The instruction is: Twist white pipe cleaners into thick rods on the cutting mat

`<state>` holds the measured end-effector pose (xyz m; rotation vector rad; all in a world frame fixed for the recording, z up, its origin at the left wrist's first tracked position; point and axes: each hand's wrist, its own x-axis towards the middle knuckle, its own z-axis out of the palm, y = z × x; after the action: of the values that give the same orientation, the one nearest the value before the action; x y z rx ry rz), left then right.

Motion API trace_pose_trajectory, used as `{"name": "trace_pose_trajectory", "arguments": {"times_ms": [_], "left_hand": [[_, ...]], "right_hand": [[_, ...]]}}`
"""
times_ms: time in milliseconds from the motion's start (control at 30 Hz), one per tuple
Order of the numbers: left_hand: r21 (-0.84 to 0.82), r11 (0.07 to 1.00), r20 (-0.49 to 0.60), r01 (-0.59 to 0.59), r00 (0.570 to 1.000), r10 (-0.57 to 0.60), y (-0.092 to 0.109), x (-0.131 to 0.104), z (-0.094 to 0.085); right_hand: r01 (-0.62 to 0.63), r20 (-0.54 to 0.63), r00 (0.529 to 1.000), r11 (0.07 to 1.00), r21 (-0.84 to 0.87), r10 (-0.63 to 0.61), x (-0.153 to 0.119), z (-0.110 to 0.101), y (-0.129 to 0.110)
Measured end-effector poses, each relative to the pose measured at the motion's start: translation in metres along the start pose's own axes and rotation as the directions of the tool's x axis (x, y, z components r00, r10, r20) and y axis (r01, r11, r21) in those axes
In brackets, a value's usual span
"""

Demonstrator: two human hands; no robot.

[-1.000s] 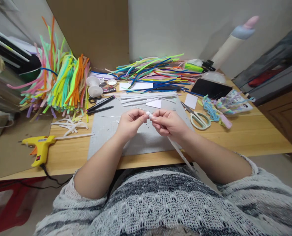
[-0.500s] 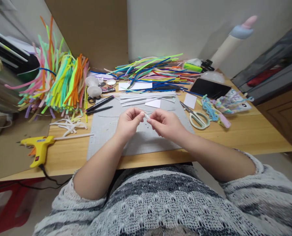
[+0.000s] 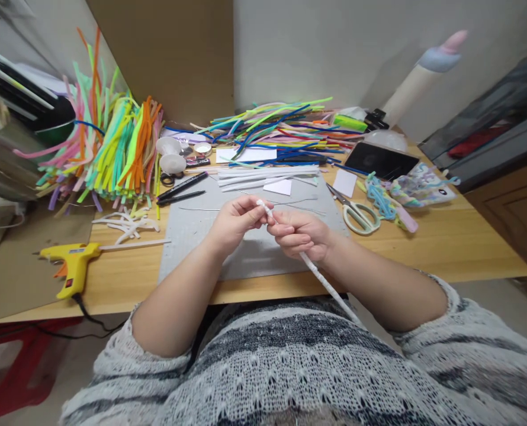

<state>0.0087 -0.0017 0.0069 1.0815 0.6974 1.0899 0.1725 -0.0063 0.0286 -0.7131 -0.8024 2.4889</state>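
Between my two hands, above the grey cutting mat, is a white pipe cleaner. My left hand pinches it near its short upper end, which looks bent or twisted. Closed round it just below is my right hand, and a long tail runs out under that palm down towards my lap. Fingers hide the middle stretch. Behind my hands on the mat lie several straight white pipe cleaners, a white paper piece and thin wires.
A yellow glue gun rests at the left beside white offcuts. Scissors and a phone lie at the right. Black pens are left of the mat. Coloured pipe cleaners fill the back.
My right hand has turned and wrapped further round the pipe cleaner. Its long tail now shows below that hand, and the white tip stands out above my left fingertips.
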Motion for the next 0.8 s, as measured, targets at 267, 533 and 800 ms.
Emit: {"name": "trace_pose_trajectory", "arguments": {"times_ms": [267, 533, 800], "left_hand": [[0.159, 0.983, -0.247, -0.089, 0.961, 0.127, -0.001, 0.001, 0.005], [-0.042, 0.993, -0.061, -0.107, 0.993, 0.105, -0.003, 0.002, 0.0], [-0.075, 0.996, 0.029, -0.038, 0.999, 0.04, -0.001, 0.0, -0.002]], "right_hand": [[0.205, -0.213, 0.666, 0.449, -0.87, -0.715, -0.001, 0.0, 0.019], [0.246, -0.105, 0.949, 0.909, -0.336, -0.296, -0.007, 0.004, 0.002], [0.006, 0.083, 0.997, 0.981, -0.193, 0.01, -0.004, -0.001, 0.0]]}}
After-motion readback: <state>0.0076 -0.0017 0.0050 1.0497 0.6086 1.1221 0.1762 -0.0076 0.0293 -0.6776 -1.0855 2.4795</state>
